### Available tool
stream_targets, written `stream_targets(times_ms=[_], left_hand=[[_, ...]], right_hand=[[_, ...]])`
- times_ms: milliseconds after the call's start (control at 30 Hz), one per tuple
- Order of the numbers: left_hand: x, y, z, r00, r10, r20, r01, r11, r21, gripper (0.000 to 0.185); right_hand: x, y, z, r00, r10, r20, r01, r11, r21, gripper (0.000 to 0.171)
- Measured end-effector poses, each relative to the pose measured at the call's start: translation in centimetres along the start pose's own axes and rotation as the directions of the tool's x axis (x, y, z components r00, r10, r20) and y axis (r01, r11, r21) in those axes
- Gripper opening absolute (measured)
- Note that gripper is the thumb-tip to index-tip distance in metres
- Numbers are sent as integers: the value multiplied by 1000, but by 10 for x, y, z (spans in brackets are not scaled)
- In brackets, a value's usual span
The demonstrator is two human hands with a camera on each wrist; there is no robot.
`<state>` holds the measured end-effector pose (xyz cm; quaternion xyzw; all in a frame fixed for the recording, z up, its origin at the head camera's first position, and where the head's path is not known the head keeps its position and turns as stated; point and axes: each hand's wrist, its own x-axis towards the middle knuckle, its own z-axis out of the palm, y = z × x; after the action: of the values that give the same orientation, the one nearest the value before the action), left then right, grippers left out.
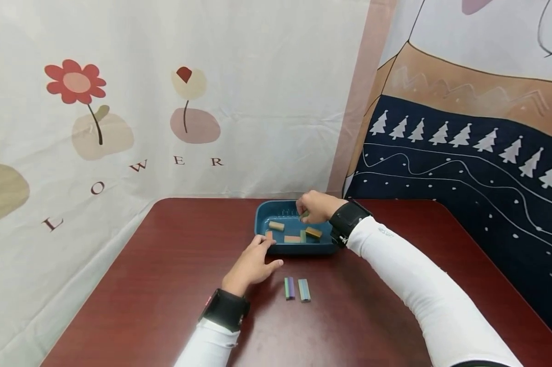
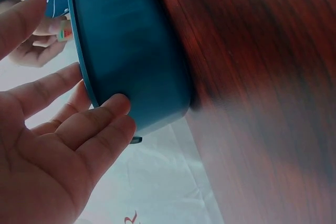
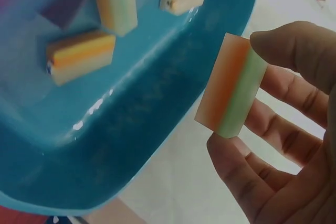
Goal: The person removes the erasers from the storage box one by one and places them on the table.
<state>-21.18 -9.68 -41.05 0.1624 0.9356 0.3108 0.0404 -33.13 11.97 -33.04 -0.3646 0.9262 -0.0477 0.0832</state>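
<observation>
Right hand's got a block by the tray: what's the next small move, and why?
Probably bring the orange-and-green block toward the two blocks side by side on the table: the right hand has it pinched, and the left hand touches the tray, which may help steady it.

Dark red table (image 1: 166, 285), far corners rounded. White cloth (image 1: 276, 61) behind far edge: red flower (image 1: 77, 82), cream flower (image 1: 194, 87), letters (image 1: 138, 165) F-L-O-W-E-R, pinkish strip (image 1: 360, 97) at cloth's side. Navy-and-tan cloth (image 1: 510, 219) beyond right edge, white tree row (image 1: 461, 136).
</observation>
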Motion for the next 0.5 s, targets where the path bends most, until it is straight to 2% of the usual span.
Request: stream_targets(times_ms=[133, 267, 500], left_hand=[[-1, -1, 0, 1000, -1, 0, 1, 1000, 1, 61], [-1, -1, -1, 1000, 8, 0, -8, 1000, 5, 59], [1, 0, -3, 1000, 17, -5, -17, 1000, 4, 57]], right_hand=[[-11, -6, 6, 998, -44, -34, 45, 998, 31, 8], [-22, -11, 14, 992, -73, -107, 79, 996, 50, 7], [-44, -19, 24, 963, -83, -258, 117, 986, 120, 10]])
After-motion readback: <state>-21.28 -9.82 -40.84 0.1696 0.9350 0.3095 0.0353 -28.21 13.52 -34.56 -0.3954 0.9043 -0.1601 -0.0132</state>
